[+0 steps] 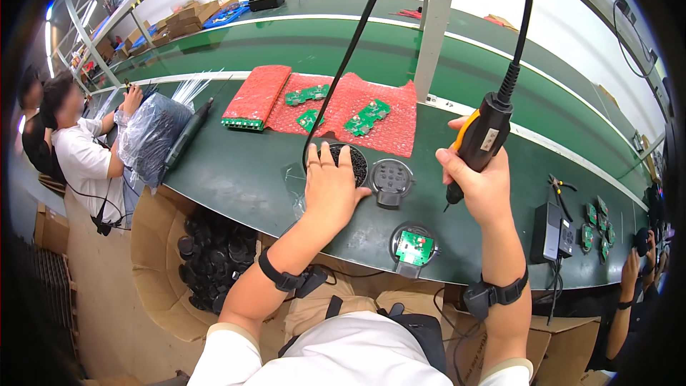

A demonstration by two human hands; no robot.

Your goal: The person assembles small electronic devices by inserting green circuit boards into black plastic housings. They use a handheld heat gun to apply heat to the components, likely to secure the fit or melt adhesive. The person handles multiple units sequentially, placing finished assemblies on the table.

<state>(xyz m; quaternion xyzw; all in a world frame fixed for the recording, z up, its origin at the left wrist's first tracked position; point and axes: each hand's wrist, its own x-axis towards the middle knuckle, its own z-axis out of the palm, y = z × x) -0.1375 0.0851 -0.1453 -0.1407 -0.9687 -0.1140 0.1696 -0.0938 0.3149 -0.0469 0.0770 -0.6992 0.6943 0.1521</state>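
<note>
My right hand [487, 189] grips a black and orange electric screwdriver [493, 118], its thin bit pointing down above the green bench. My left hand [329, 189] lies over a round dish [359, 164] filled with small black pieces, probably screws; its fingers are stretched and the thumb spread. Part of the dish is hidden beneath those fingers. Just right of it sits a round black housing part [391, 180]. Closer to me, by the bench's front edge, a second black housing [407, 269] has a green circuit board [414, 246] in it.
Red bubble wrap [396, 136] carries three loose green boards. A black box [547, 232], pliers [561, 193] and several small boards [588, 236] lie on the right. Below left, a carton [153, 264] holds black parts. Co-workers stand at left and right.
</note>
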